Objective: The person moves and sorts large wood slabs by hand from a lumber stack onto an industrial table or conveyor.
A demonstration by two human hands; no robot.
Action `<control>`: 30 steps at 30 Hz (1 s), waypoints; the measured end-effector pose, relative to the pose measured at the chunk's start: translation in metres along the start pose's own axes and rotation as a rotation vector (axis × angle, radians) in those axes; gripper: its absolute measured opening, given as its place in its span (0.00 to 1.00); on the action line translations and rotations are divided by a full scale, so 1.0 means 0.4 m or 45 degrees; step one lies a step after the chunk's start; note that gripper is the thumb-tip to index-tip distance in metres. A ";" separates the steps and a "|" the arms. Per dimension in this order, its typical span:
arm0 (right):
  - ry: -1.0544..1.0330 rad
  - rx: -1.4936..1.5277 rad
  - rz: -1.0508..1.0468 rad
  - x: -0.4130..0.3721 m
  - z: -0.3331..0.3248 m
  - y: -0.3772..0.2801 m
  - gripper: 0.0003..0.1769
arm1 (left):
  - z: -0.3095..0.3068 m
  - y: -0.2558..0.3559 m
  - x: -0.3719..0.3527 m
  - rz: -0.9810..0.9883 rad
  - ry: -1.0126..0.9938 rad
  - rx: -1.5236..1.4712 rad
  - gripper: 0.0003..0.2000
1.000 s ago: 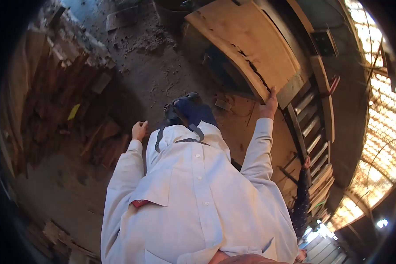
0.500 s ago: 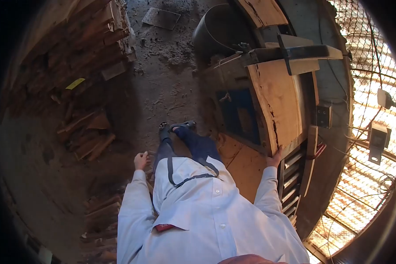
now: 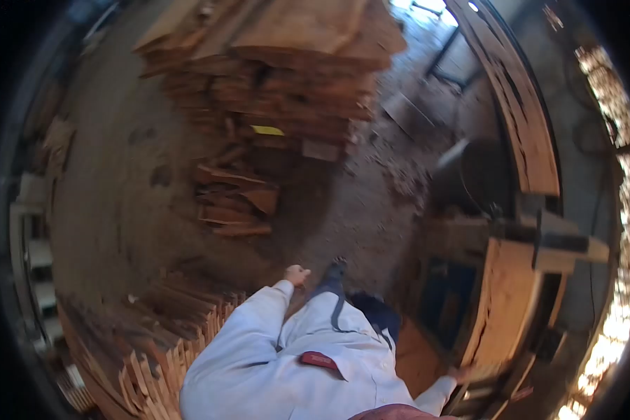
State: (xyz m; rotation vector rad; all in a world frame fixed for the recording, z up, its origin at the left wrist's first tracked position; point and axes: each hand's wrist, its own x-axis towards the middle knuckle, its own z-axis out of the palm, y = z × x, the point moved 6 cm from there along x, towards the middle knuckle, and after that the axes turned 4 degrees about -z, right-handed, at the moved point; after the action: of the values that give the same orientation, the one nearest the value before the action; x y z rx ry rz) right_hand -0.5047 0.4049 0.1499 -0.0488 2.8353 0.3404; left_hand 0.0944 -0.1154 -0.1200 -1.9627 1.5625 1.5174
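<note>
My left hand (image 3: 297, 274) hangs beside my left leg, its fingers loosely curled, with nothing visible in it. My right hand (image 3: 462, 376) is low at the right, smeared by motion, at the near end of a wooden plank (image 3: 498, 304) with a cracked edge. Whether its fingers grip the plank or only touch it cannot be made out. The plank lies along a wooden bench with a blue panel (image 3: 446, 301) on its side. A dark block-like fitting (image 3: 563, 243) sits across the plank's far end.
A tall stack of rough boards (image 3: 287, 84) stands ahead, with offcuts (image 3: 238, 199) on the floor before it. Upright wood strips (image 3: 161, 364) crowd the lower left. A dark drum (image 3: 469, 171) stands beyond the bench. Another long cracked plank (image 3: 518, 105) extends at the upper right.
My view has swung left, so the bench and plank sit further right and lower, and the board stack is nearer the middle. My right hand is blurred now; my left still hangs.
</note>
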 end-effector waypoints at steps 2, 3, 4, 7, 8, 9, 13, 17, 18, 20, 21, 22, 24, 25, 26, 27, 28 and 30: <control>0.253 0.868 -0.243 0.009 0.031 0.006 0.44 | -0.027 0.078 -0.011 0.001 0.015 -0.093 0.21; 0.241 1.223 -0.135 0.012 0.017 -0.014 0.44 | -0.067 0.148 -0.043 -0.003 0.003 -0.141 0.21; 0.218 1.574 -0.019 0.007 0.015 -0.009 0.43 | -0.101 0.214 -0.070 -0.004 -0.013 -0.188 0.21; 0.134 2.330 0.289 -0.097 -0.095 -0.105 0.44 | -0.120 0.287 -0.042 0.130 0.059 -0.167 0.21; 0.116 2.530 0.398 -0.123 -0.125 -0.134 0.44 | -0.125 0.301 -0.044 0.106 0.059 -0.178 0.22; 0.140 2.078 0.163 -0.069 -0.071 -0.087 0.42 | -0.122 0.304 -0.048 0.112 0.081 -0.158 0.22; 0.362 1.165 0.000 0.050 0.052 0.013 0.36 | -0.091 0.311 -0.070 0.073 0.046 -0.096 0.24; 0.285 2.114 0.292 0.034 0.048 -0.001 0.35 | -0.017 0.276 -0.116 0.025 -0.037 0.057 0.25; 0.284 2.147 0.304 0.014 0.037 -0.006 0.35 | 0.007 0.255 -0.109 0.015 -0.047 0.112 0.25; 0.289 2.139 0.357 -0.014 0.002 -0.025 0.35 | 0.033 0.230 -0.123 0.044 -0.038 0.115 0.26; 0.288 2.135 0.380 -0.020 -0.003 -0.035 0.34 | 0.036 0.221 -0.128 0.057 -0.030 0.115 0.26; 0.303 2.070 0.352 -0.018 -0.001 -0.037 0.34 | 0.041 0.208 -0.130 0.018 -0.068 0.109 0.26; 0.335 1.939 0.297 -0.017 0.002 -0.027 0.33 | 0.031 0.200 -0.137 -0.015 -0.050 0.096 0.26; 0.333 2.034 -0.042 -0.009 -0.018 -0.049 0.33 | 0.026 0.195 -0.141 -0.031 -0.043 0.093 0.26; 0.329 2.110 -0.385 -0.010 -0.044 -0.069 0.33 | 0.015 0.196 -0.146 -0.038 -0.039 0.083 0.26; 0.324 2.165 -0.733 -0.019 -0.071 -0.087 0.33 | 0.000 0.200 -0.148 -0.044 -0.035 0.075 0.25; 0.318 2.198 -1.083 -0.036 -0.096 -0.100 0.34 | -0.015 0.203 -0.150 -0.049 -0.032 0.069 0.25; 0.298 2.240 -1.268 -0.065 -0.124 -0.111 0.35 | -0.036 0.200 -0.134 -0.032 -0.018 0.058 0.25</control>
State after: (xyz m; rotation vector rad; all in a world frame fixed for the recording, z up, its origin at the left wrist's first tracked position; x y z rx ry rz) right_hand -0.4906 0.3502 0.1935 -0.9958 1.8686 -2.2108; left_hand 0.0424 -0.1266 -0.0383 -1.9353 1.5473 1.4697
